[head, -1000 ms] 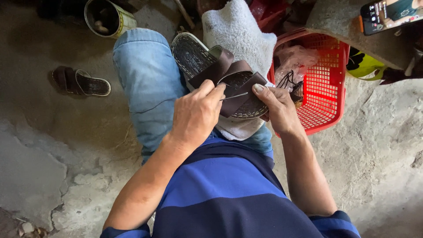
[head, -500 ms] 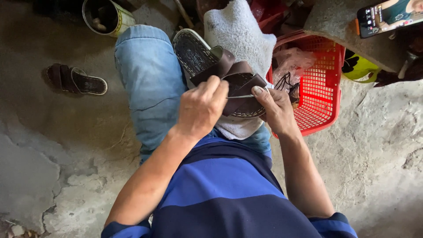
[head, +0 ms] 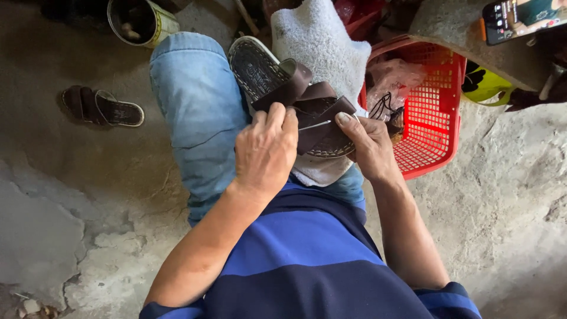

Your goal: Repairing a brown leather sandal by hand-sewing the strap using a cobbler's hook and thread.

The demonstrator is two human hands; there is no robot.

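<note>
Sandal [head: 298, 106] of dark brown leather is held over the person's lap, resting on a white towel [head: 322, 44] draped across the right knee. It shows crossed brown straps, a pale stitched rim around the sole, and a dark footbed with a stamped pattern toward its far end. Its long axis runs diagonally, from the upper left, where one end points away from the person between the knees, down to the lower right, where the other end sits under the right hand [head: 369, 145]. The left hand [head: 266, 150] is closed around the near-left side of the straps, fingers curled over the top. The right hand grips the near-right end, with the thumb pressed on a strap beside a thin pale metal piece that lies across the leather; what that piece is cannot be told. On the right, a red plastic basket [head: 437, 118] stands just beside the right hand and leaves little room there. On the left, the denim-clad left knee [head: 198, 112] borders the sandal closely. Beyond that knee the cracked concrete floor [head: 71, 207] lies open, with a second brown sandal [head: 103, 106] well apart on it and a metal can [head: 142, 20] near the top edge. A concrete bench [head: 472, 47] carrying a phone [head: 522, 18] sits at the upper right.
</note>
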